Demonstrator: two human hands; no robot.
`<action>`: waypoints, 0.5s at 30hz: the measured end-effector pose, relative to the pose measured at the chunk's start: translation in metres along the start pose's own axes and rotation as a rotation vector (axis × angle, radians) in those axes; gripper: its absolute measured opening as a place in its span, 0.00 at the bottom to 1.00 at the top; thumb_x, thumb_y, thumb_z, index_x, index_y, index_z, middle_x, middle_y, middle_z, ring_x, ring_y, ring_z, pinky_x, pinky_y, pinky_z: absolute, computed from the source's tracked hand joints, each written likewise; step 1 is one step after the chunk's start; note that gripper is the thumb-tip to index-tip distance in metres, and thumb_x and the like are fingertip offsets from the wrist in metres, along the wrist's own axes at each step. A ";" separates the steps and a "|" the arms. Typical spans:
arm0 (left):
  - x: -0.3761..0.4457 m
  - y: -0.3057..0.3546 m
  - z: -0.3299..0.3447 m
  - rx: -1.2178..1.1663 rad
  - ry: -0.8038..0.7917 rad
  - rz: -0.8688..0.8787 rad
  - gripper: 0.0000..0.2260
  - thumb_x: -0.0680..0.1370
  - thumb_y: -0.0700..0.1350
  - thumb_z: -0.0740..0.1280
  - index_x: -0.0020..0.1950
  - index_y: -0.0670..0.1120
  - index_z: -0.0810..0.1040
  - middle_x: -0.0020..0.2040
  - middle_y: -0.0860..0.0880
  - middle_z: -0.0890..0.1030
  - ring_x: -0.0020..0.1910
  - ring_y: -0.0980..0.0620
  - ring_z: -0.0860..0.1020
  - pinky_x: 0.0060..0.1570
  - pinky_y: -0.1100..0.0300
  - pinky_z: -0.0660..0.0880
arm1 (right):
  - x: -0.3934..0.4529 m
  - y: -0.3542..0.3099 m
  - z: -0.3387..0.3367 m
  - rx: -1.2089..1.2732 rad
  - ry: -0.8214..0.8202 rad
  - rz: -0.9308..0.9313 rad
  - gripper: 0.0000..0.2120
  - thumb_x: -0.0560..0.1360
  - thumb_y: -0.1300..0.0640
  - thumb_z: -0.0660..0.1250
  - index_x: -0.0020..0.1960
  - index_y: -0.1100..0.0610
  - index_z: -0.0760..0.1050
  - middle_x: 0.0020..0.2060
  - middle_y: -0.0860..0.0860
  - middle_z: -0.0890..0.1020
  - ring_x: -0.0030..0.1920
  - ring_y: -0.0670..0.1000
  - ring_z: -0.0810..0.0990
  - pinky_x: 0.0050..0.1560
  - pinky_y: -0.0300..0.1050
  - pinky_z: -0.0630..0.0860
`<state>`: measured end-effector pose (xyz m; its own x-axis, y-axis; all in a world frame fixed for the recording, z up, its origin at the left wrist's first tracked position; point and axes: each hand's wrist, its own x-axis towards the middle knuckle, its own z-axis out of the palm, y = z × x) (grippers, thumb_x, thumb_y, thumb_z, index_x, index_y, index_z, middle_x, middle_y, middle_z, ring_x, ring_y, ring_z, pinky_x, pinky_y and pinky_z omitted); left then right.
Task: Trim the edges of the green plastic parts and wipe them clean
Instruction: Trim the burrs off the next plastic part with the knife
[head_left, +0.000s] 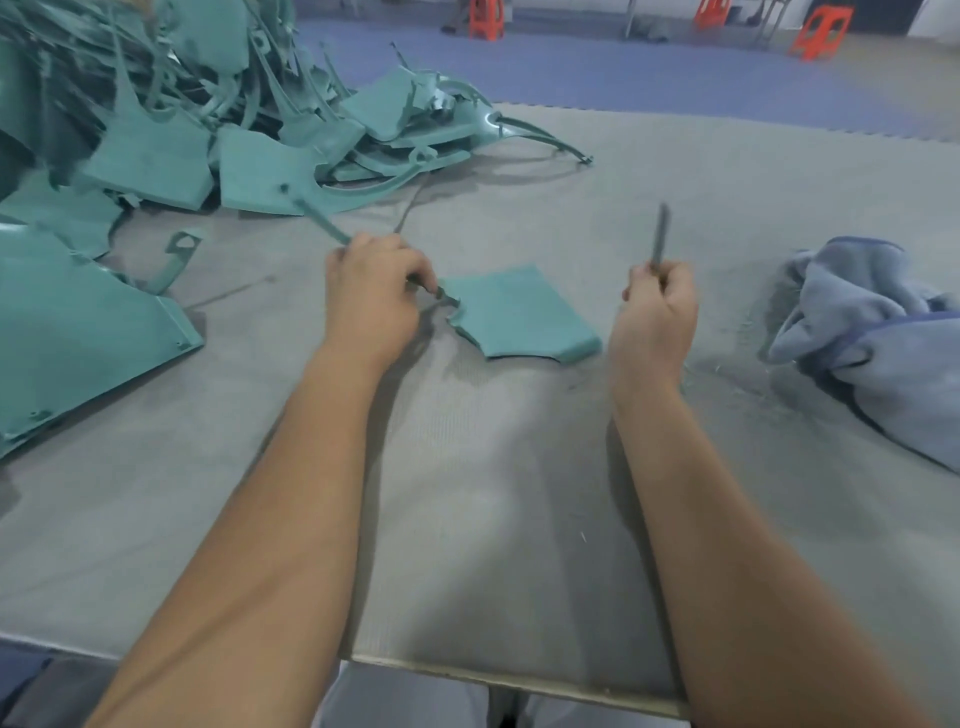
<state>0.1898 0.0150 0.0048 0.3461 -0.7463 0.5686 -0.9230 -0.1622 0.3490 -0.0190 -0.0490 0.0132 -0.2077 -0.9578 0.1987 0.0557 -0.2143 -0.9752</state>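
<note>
Mid-frame, the left hand (371, 291) pinches the green part (514, 314) by its thin arm; the right hand (657, 306) is fisted round the blade (661, 234); I'd press the part flat, then shave its edge outward.

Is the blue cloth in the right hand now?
No, the right hand grips a thin tool, while the blue cloth lies on the table.
</note>
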 end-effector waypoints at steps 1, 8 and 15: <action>0.000 0.006 0.003 -0.049 -0.028 0.076 0.13 0.68 0.31 0.68 0.37 0.50 0.81 0.42 0.52 0.81 0.48 0.45 0.73 0.49 0.52 0.65 | 0.005 0.000 -0.004 -0.019 0.016 0.002 0.12 0.80 0.60 0.57 0.39 0.50 0.65 0.32 0.47 0.70 0.30 0.43 0.67 0.33 0.36 0.65; -0.003 0.030 0.010 -0.331 0.046 0.297 0.11 0.60 0.25 0.64 0.30 0.41 0.77 0.35 0.46 0.82 0.40 0.44 0.77 0.47 0.52 0.70 | 0.031 0.010 -0.032 -0.498 -0.214 0.031 0.08 0.78 0.53 0.61 0.43 0.56 0.74 0.34 0.49 0.76 0.38 0.49 0.74 0.36 0.42 0.68; -0.003 0.031 0.009 -0.385 0.212 0.236 0.08 0.66 0.27 0.68 0.33 0.39 0.78 0.41 0.48 0.83 0.47 0.47 0.79 0.53 0.61 0.69 | 0.027 -0.004 -0.040 -0.082 -0.428 0.231 0.12 0.67 0.51 0.73 0.41 0.60 0.80 0.34 0.53 0.82 0.34 0.51 0.81 0.35 0.42 0.74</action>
<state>0.1589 0.0063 0.0068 0.1984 -0.5795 0.7904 -0.8652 0.2753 0.4191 -0.0635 -0.0661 0.0189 0.2218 -0.9749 -0.0180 -0.0275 0.0122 -0.9995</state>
